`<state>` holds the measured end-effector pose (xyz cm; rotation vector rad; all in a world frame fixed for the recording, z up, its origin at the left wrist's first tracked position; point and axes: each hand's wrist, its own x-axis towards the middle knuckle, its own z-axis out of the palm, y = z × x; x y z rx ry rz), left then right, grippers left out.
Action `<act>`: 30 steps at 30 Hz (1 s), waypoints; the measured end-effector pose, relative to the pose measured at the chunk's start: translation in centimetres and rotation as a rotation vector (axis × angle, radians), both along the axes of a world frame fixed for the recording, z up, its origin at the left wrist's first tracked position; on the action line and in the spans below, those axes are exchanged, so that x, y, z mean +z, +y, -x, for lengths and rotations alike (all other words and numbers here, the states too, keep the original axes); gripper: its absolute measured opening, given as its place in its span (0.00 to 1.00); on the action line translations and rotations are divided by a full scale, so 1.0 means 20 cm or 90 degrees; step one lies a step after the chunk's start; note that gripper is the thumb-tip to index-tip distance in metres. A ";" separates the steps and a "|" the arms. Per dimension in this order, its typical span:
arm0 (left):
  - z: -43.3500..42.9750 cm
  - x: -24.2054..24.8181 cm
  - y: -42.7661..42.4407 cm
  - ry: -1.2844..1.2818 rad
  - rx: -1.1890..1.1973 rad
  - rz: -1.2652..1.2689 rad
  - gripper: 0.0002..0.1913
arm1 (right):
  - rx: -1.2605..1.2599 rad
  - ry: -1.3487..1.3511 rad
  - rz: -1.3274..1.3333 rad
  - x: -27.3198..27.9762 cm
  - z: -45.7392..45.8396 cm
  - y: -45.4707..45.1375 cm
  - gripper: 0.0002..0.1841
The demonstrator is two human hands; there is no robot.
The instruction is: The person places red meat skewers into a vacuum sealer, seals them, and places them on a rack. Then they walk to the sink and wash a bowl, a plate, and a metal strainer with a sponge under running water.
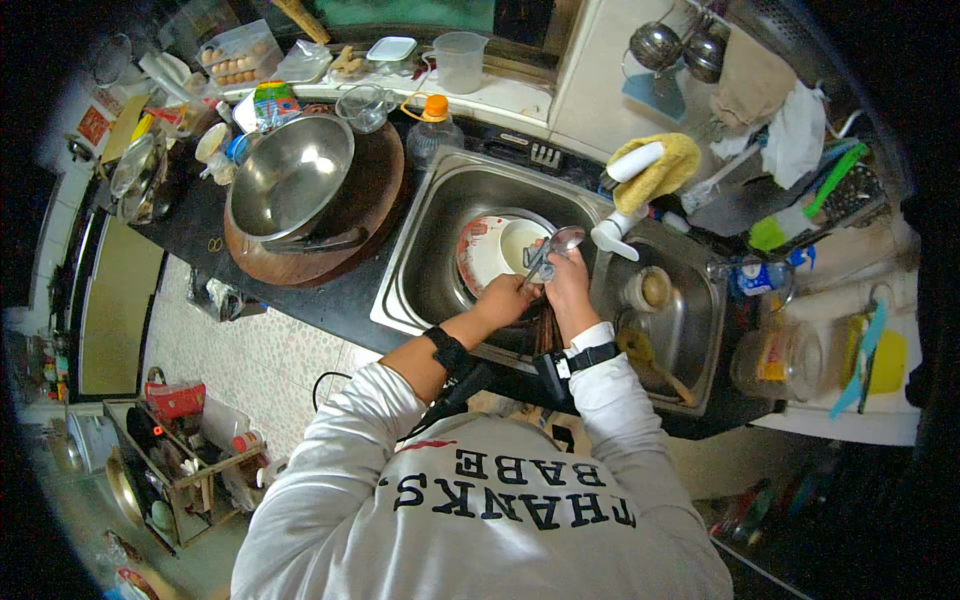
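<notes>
Over the left basin of a steel double sink (409,296), my left hand (504,301) grips the handle of a metal spoon (568,238). A grey cloth or scrubber (535,259) is in my right hand (568,285), pressed around the spoon just below its bowl. Beneath both hands, a white plate with a red pattern (474,255) lies in a round metal vessel, and a white bowl (514,241) sits on the plate. My hands hide part of these dishes. Thin brown sticks (547,330) show below my right hand, partly covered.
Right of my hands, a white faucet (616,231) carries a yellow cloth (660,172). The right basin holds a cup (649,290) and a wooden-handled utensil (675,386). Leftward, a large steel bowl (292,180) rests on a round wooden board (274,270). An orange-capped bottle (435,131) stands behind the sink.
</notes>
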<state>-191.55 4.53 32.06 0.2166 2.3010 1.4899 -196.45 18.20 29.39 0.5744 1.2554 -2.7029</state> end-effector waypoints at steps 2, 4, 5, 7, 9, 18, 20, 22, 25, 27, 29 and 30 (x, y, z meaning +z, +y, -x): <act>0.00 0.02 -0.04 0.043 -0.038 0.023 0.16 | -0.046 0.100 -0.178 0.04 0.01 0.05 0.18; 0.01 0.04 -0.11 0.078 -0.125 0.066 0.14 | -0.059 0.159 -0.548 0.09 0.00 0.11 0.17; 0.02 0.05 -0.15 0.113 -0.170 0.074 0.14 | 0.028 0.248 -0.653 0.12 0.00 0.15 0.16; 0.05 0.07 -0.22 0.186 -0.265 0.145 0.13 | 0.174 0.330 -0.863 0.18 -0.05 0.20 0.15; 0.08 0.09 -0.24 0.126 -0.319 0.219 0.13 | 0.180 0.543 -0.992 0.21 -0.05 0.23 0.14; 0.03 0.21 0.00 -0.149 -0.181 -0.009 0.17 | -0.018 0.085 -0.286 0.07 -0.11 0.10 0.09; 0.01 0.20 0.04 -0.136 -0.185 -0.026 0.16 | 0.097 -0.014 -0.032 0.05 -0.20 0.10 0.07; 0.00 0.16 0.06 -0.131 -0.212 -0.023 0.15 | 0.018 0.068 -0.058 0.07 -0.25 0.14 0.06; 0.01 0.09 0.03 -0.045 -0.217 -0.001 0.14 | -0.074 0.187 -0.255 0.12 -0.29 0.32 0.05; 0.03 0.03 -0.03 0.094 -0.179 0.075 0.16 | -0.073 0.106 -0.304 0.14 -0.33 0.52 0.11; 0.11 -0.04 -0.11 0.083 -0.044 0.164 0.17 | -0.032 0.110 -0.515 0.09 -0.36 0.72 0.10; 0.14 -0.08 -0.15 0.084 0.012 0.194 0.18 | 0.018 0.021 -0.584 0.03 -0.35 0.81 0.10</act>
